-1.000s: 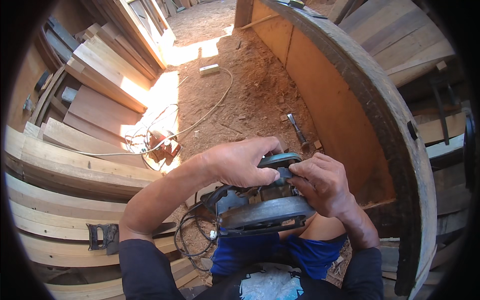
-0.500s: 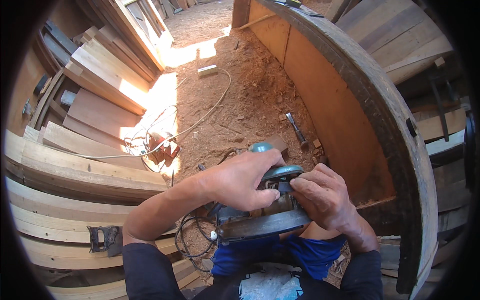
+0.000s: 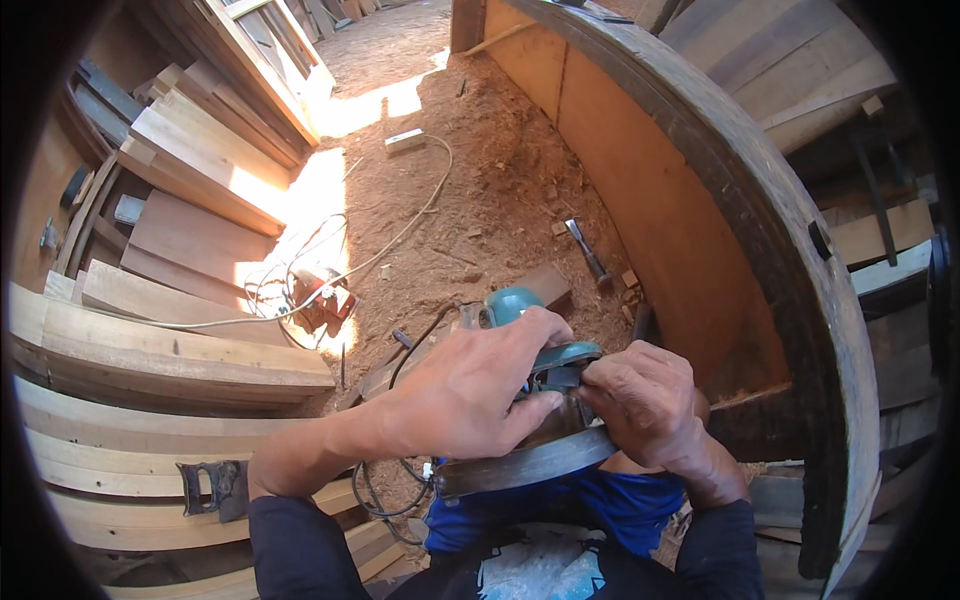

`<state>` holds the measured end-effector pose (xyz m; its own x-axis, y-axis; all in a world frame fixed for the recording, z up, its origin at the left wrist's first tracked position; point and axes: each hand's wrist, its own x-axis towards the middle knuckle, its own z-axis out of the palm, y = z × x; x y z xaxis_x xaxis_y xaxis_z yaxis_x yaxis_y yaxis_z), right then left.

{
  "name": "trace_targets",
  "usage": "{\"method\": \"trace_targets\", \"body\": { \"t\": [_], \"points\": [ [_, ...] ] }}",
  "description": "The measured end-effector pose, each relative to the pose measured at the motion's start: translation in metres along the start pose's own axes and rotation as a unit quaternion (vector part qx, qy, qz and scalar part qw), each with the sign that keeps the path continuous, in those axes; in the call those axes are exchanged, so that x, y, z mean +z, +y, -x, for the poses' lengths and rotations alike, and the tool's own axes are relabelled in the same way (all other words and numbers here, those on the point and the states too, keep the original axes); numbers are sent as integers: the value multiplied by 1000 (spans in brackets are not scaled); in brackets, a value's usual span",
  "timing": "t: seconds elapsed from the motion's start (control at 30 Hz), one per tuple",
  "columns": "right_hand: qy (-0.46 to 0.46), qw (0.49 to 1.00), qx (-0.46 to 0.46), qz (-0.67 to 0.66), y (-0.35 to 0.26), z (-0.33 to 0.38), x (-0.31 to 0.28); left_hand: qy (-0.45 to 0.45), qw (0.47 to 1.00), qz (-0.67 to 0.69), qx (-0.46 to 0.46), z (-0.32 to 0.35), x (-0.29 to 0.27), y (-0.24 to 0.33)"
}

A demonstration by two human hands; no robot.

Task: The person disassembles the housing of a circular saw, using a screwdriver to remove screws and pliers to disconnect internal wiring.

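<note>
Both hands — left hand and right hand — clasped around teal circular saw (heavy, rigid); safest hold probably by the body, away from blade.

Single head view, steeply down, close over lap.

planks left, saw centre, hull right

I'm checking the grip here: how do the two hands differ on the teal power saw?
The left hand lies spread over the top of the teal power saw, reaching across. The right hand is bunched, fingers pinching at its side. Both touch the saw over the lap.
</note>
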<state>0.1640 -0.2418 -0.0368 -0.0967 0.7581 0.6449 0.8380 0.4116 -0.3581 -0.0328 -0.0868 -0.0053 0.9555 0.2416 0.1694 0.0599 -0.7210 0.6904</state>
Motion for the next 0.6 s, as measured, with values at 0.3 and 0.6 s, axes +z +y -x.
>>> {"method": "trace_targets", "body": {
  "t": [0.3,0.6],
  "points": [
    [-1,999,3,-36,6,4,3,90,974,-153,138,15,3,5],
    [-25,999,-17,-24,5,1,0,76,985,-95,121,23,0,-4]
  ]
}}
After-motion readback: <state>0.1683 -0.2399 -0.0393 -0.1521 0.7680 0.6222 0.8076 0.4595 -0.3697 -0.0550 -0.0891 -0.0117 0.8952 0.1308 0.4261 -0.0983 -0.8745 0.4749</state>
